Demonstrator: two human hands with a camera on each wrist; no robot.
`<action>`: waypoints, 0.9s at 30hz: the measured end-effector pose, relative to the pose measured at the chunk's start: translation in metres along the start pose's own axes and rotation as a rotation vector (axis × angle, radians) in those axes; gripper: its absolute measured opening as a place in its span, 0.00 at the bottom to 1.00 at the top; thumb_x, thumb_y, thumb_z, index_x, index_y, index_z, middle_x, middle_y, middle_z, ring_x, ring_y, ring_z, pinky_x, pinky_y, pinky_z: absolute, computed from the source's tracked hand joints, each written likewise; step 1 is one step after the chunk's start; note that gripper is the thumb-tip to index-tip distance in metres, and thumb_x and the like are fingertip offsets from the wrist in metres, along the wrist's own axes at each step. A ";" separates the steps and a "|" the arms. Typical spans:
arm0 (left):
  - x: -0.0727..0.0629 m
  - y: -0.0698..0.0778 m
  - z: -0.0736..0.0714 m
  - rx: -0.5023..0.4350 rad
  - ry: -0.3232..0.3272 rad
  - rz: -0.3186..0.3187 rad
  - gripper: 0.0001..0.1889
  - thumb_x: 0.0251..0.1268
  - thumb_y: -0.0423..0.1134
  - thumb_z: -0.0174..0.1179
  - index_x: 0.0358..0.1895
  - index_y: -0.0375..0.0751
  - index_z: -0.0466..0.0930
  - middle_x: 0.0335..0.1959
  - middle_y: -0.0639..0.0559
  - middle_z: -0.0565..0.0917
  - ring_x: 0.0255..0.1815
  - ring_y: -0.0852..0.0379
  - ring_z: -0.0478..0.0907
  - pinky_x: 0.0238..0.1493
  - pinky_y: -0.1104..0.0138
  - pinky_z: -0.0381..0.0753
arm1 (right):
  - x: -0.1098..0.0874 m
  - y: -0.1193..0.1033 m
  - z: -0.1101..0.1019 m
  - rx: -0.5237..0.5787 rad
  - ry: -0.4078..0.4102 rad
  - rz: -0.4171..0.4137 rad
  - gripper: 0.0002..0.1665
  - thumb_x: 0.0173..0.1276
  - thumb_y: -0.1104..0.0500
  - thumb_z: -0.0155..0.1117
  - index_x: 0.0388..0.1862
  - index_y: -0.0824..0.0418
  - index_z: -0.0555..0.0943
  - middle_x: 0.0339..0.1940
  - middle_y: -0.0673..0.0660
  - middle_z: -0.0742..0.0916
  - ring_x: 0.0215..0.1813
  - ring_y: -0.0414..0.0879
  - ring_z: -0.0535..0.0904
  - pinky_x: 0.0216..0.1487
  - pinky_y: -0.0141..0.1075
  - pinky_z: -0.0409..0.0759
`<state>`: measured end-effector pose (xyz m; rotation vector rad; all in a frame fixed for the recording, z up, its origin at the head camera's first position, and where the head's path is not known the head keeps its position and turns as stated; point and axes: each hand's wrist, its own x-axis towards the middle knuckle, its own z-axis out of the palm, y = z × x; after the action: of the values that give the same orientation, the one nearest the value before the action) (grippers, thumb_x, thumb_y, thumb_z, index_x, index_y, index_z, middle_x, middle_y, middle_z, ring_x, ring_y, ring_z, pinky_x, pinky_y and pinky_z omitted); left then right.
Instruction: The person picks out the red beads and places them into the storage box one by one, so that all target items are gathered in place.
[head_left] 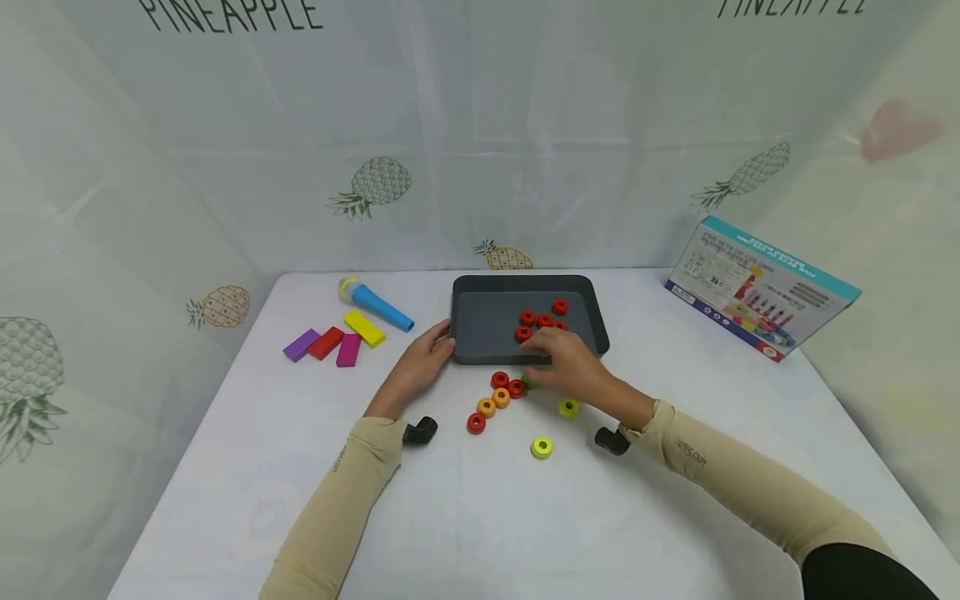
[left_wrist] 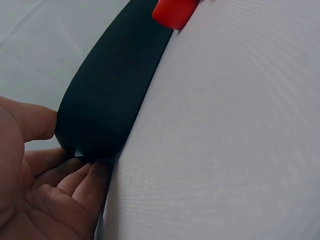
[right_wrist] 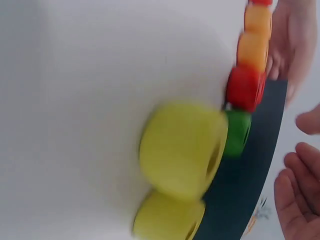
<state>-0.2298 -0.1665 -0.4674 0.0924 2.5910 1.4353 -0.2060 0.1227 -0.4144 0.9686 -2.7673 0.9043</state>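
My left hand grips the left front corner of the dark grey tray, thumb and fingers on either side of the wall in the left wrist view. Several red rings lie in the tray. Above the tray's front edge is my right hand, its thumb and fingers apart and nothing visible between them in the right wrist view. Partly hidden below it sits a green ring. Red rings and orange rings form a slanting row in front of the tray. Two yellow-green rings lie nearer.
A blue toy microphone lies left of the tray. Beside it are purple, red, magenta and yellow blocks. A printed toy box stands at the table's back right. Pineapple-patterned sheeting hangs behind.
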 end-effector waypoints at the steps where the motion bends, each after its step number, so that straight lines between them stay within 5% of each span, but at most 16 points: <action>1: 0.000 0.000 0.000 -0.003 -0.002 0.000 0.30 0.80 0.54 0.48 0.81 0.60 0.56 0.78 0.51 0.67 0.80 0.49 0.62 0.81 0.47 0.56 | -0.001 -0.003 0.003 0.007 -0.015 -0.007 0.20 0.59 0.62 0.77 0.51 0.65 0.86 0.48 0.59 0.89 0.46 0.53 0.83 0.47 0.44 0.85; 11: -0.001 0.001 -0.001 -0.009 0.001 -0.006 0.30 0.80 0.54 0.48 0.81 0.60 0.56 0.79 0.52 0.66 0.80 0.50 0.63 0.81 0.48 0.56 | -0.006 -0.015 0.023 -0.035 -0.146 0.076 0.21 0.56 0.58 0.81 0.49 0.60 0.88 0.43 0.52 0.90 0.40 0.42 0.81 0.42 0.31 0.83; 27: 0.000 0.000 -0.001 -0.018 -0.008 -0.014 0.30 0.80 0.56 0.47 0.80 0.63 0.55 0.78 0.53 0.68 0.81 0.51 0.59 0.82 0.47 0.54 | -0.007 -0.009 0.029 -0.024 -0.105 0.001 0.12 0.57 0.64 0.77 0.42 0.59 0.90 0.37 0.51 0.90 0.34 0.41 0.78 0.35 0.28 0.78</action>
<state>-0.2304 -0.1675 -0.4670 0.0775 2.5662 1.4506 -0.1918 0.1045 -0.4357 1.0399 -2.8574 0.8426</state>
